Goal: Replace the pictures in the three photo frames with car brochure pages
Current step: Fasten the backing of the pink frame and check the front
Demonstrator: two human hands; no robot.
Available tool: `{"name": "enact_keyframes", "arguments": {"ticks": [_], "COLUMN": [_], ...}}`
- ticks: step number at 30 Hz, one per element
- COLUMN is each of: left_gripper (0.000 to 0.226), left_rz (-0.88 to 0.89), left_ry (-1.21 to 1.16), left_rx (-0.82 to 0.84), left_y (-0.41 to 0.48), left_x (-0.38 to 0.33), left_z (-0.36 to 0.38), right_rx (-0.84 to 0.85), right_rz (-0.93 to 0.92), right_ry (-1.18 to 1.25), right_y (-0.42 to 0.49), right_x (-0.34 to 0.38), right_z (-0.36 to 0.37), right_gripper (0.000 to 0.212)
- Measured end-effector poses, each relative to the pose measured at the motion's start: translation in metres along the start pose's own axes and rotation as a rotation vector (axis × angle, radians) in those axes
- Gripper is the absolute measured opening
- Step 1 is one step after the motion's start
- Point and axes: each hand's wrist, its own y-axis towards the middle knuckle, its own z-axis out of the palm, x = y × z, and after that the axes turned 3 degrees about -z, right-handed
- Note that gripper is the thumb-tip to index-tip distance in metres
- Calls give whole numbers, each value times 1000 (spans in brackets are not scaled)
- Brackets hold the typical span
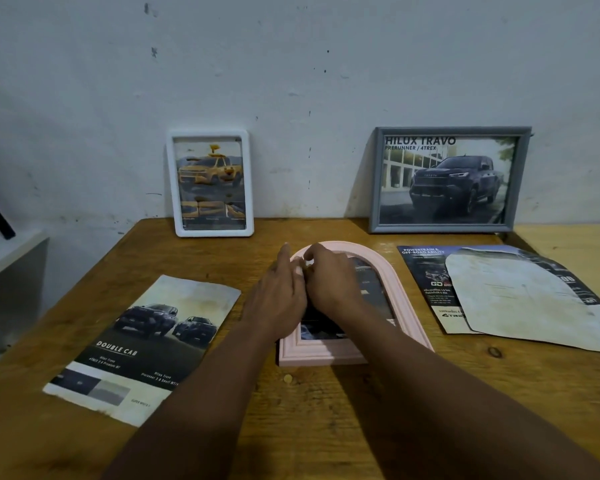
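Note:
A pink arched photo frame (400, 299) lies flat in the middle of the wooden table (326, 427), with a dark picture in it. My left hand (278, 299) and my right hand (329, 278) rest on its upper left part, fingers curled at the arch's edge. A white frame (210, 183) with a yellow truck page leans on the wall at the back left. A grey frame (447, 180) with a dark pickup page leans at the back right. A "Double Cab" brochure page (142, 348) lies at the left. At the right lies another brochure page (426, 282).
A pale, stained sheet cut to an arch (520, 299) lies over the right-hand brochure page. A white shelf (11, 251) with a black bar stands left of the table. The wall runs right behind the two standing frames.

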Motion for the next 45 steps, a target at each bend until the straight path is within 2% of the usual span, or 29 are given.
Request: {"name": "enact_keyframes", "arguments": {"ticks": [4,6,9,13,15,17,20,23,25,27,31,33,36,39,42,45], "left_gripper": [58,58,58,58,58,57,56,56,56,55,53,53,53,51,52,53], "left_rz": [-9,-9,2,-2,-2,-7,-51,-58,-41,-29,-16,-14,-24,-28,-33,-27], "left_ry": [-11,-6,-12,-12,-9,-3,-8,-16,-17,-18,-13,-2,14,-7,-17,-9], "left_rx": [3,3,-3,3,8,9,23,21,9,1,-14,-9,-7,-17,-16,-20], "left_y": [-2,-2,-3,-4,-4,-3,-1,-3,-5,-8,-10,-10,-9,-7,-5,-6], "left_x": [-1,-1,-2,-4,-5,-5,-5,-7,-8,-10,-11,-12,-14,-11,-7,-7], "left_z": [0,-1,-1,-2,-2,-2,-3,-5,-6,-6,-7,-7,-7,-6,-5,-5], "right_rx": [244,263,214,41,-86,-110,57,216,291,250,22,-52,-87,36,296,453], "right_rz": [-159,-216,-168,-73,-19,6,-73,-182,-224,-231,-116,-77,-50,-80,-111,-224], "right_ry": [37,-63,-212,-364,-310,-159,48,112,64,-80,-364,-349,-126,121,351,297], "right_y": [0,-2,-8,-30,-39,-43,-44,-41,-40,-45,-66,-72,-76,-77,-72,-71], "right_x": [-23,-40,-61,-54,-38,-23,-13,-27,-42,-56,-56,-38,-9,-7,-31,-43], "right_z": [-26,-40,-55,-46,-33,-21,-11,-26,-43,-55,-56,-46,-24,-15,-35,-55], "right_gripper": [24,22,20,27,27,28,38,27,20,17,20,24,29,28,25,23]}}
